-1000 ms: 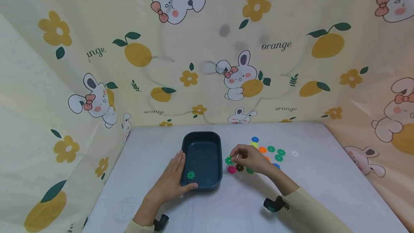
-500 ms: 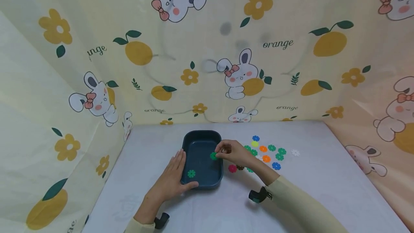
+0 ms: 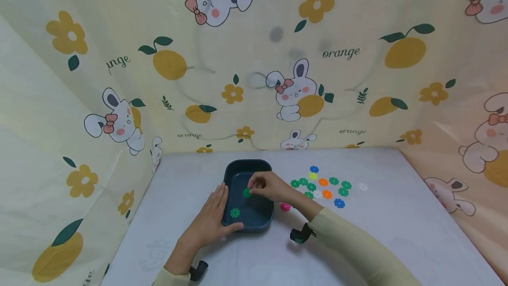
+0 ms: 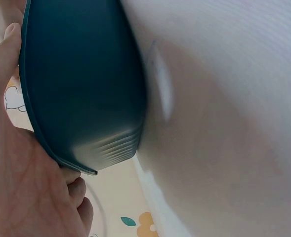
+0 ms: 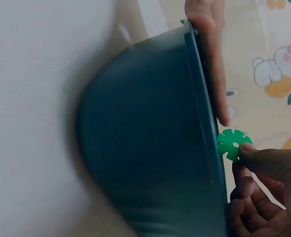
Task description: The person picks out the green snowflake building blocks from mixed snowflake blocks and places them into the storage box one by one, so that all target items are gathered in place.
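A dark teal rectangular tray stands on the white table. My left hand rests against its left side with straight fingers, the thumb over the near rim. In the left wrist view that hand lies along the rim of the tray. Over the inside of the tray, my right hand pinches a green flower-shaped disc between thumb and fingertips. The right wrist view shows this notched disc held just above the rim. Another green disc lies on the tray floor near its left side.
Right of the tray lie several loose flower discs, among them green, orange, blue, yellow, pink and white ones. A printed cloth hangs behind the table.
My right hand has carried the green disc leftward from beside the tray, across its right rim, to above its middle. My left hand has stayed at the tray.
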`<state>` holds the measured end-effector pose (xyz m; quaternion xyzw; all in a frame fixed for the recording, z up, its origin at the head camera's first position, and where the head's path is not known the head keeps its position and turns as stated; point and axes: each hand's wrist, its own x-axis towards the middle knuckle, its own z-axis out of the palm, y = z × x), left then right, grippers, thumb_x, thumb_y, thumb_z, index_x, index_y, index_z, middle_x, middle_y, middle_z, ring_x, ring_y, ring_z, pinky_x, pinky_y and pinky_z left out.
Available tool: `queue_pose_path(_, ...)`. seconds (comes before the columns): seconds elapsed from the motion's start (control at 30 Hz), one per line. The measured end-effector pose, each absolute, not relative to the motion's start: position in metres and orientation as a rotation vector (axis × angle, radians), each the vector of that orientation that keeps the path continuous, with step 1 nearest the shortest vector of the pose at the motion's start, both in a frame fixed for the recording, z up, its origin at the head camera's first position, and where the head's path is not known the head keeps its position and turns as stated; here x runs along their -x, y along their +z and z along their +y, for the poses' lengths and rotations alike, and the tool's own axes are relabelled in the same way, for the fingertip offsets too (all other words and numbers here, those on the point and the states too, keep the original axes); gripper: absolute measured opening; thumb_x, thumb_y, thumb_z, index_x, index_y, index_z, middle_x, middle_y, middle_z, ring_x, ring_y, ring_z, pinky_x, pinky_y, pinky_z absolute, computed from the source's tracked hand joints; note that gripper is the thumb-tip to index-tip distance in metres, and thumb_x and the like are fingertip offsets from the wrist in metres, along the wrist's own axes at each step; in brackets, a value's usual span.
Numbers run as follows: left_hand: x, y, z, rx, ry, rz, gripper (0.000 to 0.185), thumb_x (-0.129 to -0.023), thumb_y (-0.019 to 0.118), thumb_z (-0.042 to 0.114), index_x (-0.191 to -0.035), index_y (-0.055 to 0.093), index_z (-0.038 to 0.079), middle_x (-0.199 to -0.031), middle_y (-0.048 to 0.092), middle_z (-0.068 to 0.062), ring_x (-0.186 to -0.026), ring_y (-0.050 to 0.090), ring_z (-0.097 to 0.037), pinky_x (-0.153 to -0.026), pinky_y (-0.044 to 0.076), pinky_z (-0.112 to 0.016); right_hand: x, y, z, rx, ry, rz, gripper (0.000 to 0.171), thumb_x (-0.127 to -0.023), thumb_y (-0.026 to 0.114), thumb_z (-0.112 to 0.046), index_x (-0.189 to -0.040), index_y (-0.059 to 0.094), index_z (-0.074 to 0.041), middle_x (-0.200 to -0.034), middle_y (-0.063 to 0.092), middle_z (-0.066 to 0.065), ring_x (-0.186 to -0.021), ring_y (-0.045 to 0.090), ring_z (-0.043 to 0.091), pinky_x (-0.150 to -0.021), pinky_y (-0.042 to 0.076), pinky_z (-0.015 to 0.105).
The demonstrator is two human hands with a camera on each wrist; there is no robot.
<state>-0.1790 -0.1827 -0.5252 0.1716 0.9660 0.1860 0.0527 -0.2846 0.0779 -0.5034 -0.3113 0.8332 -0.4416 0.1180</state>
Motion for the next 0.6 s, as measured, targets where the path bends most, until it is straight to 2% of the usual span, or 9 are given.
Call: queue_pose_path(0.6,0.181,-0.529,-0.183,-0.516,0.551,2.943,0.125,-0.091,0.063,0.081,-0.173,0.004,0.007,-0.181,-0.003,-0.008,-0.168,-0.001,-0.025,-0.136,0.009,-0.05,0.299,-0.512,0.045,0.939,-1.164,2.413,0.005,-0.099,0.08,-0.012,-0.1,0.075,-0.013,-0.093,0.069,-0.005,-0.082,0.063,0.012,-0.075,0.057,0.023)
